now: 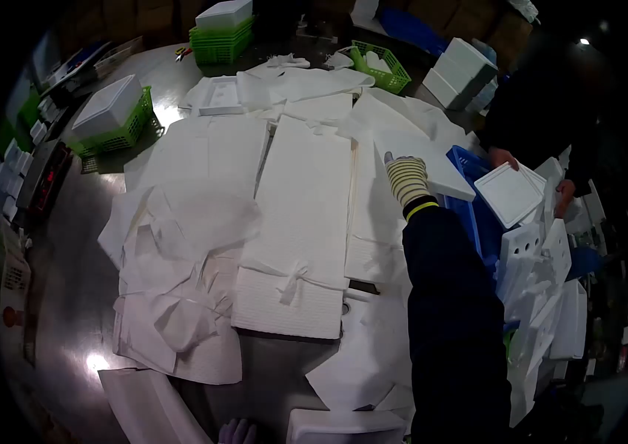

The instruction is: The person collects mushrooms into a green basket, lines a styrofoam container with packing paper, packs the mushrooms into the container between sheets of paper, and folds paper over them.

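My right hand, in a yellow-and-black striped glove, reaches forward over the table. Its fingers are closed at the near left edge of a flat white foam lid, which slants over the rim of a blue crate; the exact grip is partly hidden. At the bottom edge shows my left hand in a greyish-purple glove, fingers stretched forward, holding nothing visible. White foam pieces lie on either side of it: a long panel and a shallow tray. Ahead lies a tied white stack of sheets.
More white sheets cover the metal table. Green baskets stand at the left and back. Across the right side, another person's hand holds a square white foam lid. White foam pieces crowd the right edge.
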The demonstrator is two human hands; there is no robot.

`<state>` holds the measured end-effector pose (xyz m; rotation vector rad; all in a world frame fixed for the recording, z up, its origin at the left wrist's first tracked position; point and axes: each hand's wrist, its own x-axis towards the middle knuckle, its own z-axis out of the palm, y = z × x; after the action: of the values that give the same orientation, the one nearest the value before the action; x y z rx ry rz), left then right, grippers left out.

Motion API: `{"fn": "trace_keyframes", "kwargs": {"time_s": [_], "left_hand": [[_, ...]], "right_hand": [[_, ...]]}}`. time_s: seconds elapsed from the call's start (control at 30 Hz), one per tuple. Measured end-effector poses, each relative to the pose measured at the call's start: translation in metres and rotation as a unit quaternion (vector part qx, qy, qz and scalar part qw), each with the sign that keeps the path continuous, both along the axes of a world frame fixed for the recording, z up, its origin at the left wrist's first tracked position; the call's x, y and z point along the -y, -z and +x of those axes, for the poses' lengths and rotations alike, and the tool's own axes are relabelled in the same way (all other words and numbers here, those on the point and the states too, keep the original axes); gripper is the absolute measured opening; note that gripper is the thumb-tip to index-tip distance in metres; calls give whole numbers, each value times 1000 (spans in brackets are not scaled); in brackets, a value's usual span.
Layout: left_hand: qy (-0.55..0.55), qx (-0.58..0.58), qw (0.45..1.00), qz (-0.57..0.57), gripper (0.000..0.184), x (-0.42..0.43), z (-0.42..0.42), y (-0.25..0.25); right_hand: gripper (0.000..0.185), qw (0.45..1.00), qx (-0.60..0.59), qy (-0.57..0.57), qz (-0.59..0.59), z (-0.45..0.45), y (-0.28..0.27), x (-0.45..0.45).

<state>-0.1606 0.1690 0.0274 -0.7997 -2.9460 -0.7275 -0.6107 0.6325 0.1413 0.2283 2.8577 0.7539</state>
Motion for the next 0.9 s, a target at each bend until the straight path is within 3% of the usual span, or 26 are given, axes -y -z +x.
{"fn": "trace_keyframes", "kwargs": {"time_s": [0.03,0.13,0.2,0.27,0.37,0.4,0.43,0.47,0.53,0.57,0.6,0.67,0.73,0.77,0.8,0.87,0.9], "left_hand": [[-1,-5,1000,7,43,0,2,3],[10,1,1000,-1,44,1,3,0],[6,-38,999,9,44,2,5,5],[15,-8,1000,1,42,4,4,-3],[3,-15,1000,6,40,2,3,3],[-2,-31,999,11,40,0,2,1],[9,73,996,-42,40,0,0,-3],[9,72,996,-43,40,1,0,0],[7,51,999,-13,38,2,2,8],[11,30,999,-5,38,2,0,4],[2,-22,1000,22,39,1,3,6],[7,2,1000,20,40,0,1,0],[34,100,993,-49,40,0,-7,-10],[25,10,1000,17,41,0,-6,-8],[5,-27,999,35,41,-3,-2,-9],[15,55,998,-25,40,1,-1,-2],[8,-3,1000,26,39,-2,-4,-6]], "right_hand": [[41,999,34,4,-2,1,-6,4],[41,993,116,-15,-5,42,-48,23],[45,992,91,-87,18,91,-68,33],[51,985,164,-57,5,131,-97,47],[59,992,122,-30,-30,186,-141,55],[63,995,84,27,-54,188,-143,45],[64,997,-4,36,-67,200,-146,40],[64,991,-93,45,-80,213,-149,41],[71,972,-193,98,-92,206,-124,30],[73,974,-221,51,-19,199,-95,23],[76,977,-214,11,-26,195,-83,33],[83,970,-204,-82,-103,182,-52,56],[81,968,-84,-69,-228,159,-17,88],[81,972,-108,-83,-192,152,-1,100],[78,969,-159,-98,-159,142,27,106],[58,968,-204,-91,-114,121,62,109],[46,970,-166,-88,-152,107,69,102]]}}
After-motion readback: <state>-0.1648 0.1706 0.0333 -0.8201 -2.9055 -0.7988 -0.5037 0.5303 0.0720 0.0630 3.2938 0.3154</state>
